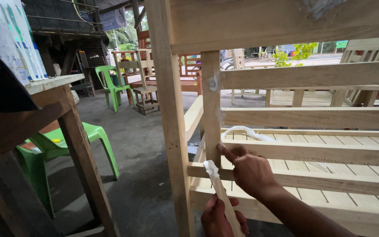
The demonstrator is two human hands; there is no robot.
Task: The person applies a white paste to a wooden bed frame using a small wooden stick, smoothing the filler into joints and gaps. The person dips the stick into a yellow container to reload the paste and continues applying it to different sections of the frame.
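Down at the joint of the pale wooden frame [211, 114], the right hand [252, 171] is pressing its forefinger in, best slowly, while the left hand [219, 218] is gripping a filler-tipped stick [218, 186], fingers wrapped round.

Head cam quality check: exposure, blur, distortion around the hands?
Head view: soft, even daylight with no hard shadows; the street behind is bright but not blown out. Wide-angle lens bows the wooden frame post near the edge. Right hand and left hand, holding the putty stick, are fairly sharp; the dark shape at upper left is near and blurred.
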